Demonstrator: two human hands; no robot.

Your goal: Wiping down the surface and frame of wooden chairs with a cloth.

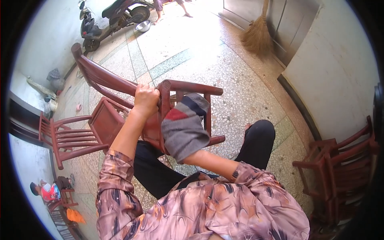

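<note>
A reddish-brown wooden chair [108,76] is tipped over in front of me, its back reaching to the upper left and its legs pointing right. My left hand [147,100] is closed around the chair's frame, where the back post meets the seat. A grey cloth [187,132] with navy and red patches covers my right hand [192,158], so its fingers are hidden and only the wrist end shows. The covered hand presses the cloth against the seat's edge and the leg frame. My knees, in black trousers [258,141], are spread on both sides of the chair.
Another wooden chair [106,120] stands close on the left, and stacked chairs [339,162] on the right. A straw broom [258,36] leans by the door. Farther off are a scooter [114,21], a metal basin [143,26], a person's legs [159,13] and a seated person [51,192].
</note>
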